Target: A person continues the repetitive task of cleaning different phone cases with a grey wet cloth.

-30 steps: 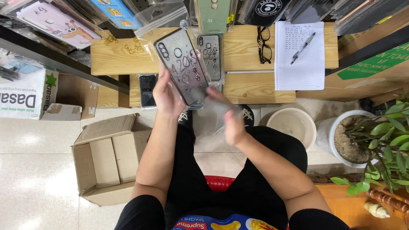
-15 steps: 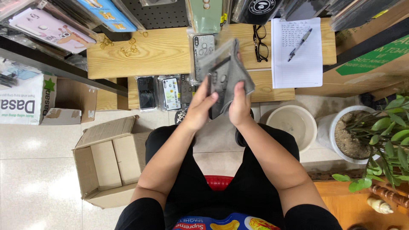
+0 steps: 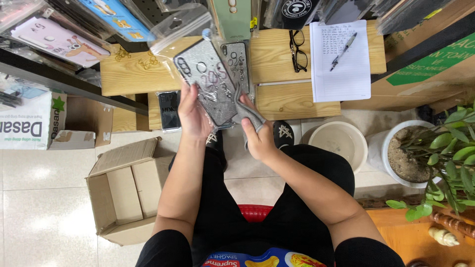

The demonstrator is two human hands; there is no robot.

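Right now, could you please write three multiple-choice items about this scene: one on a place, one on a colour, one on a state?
1. Where does the pen lie?
A. on the white paper
B. in the cardboard box
C. on the floor

2. What colour are the glasses?
A. red
B. black
C. white

3. What does the left hand hold?
A. nothing
B. a plant pot
C. a glittery phone case

Answers: 1 A, the pen rests on the written sheet; 2 B, the frames look black; 3 C, the fingers wrap the case's lower end while the right hand holds a grey cloth against it.
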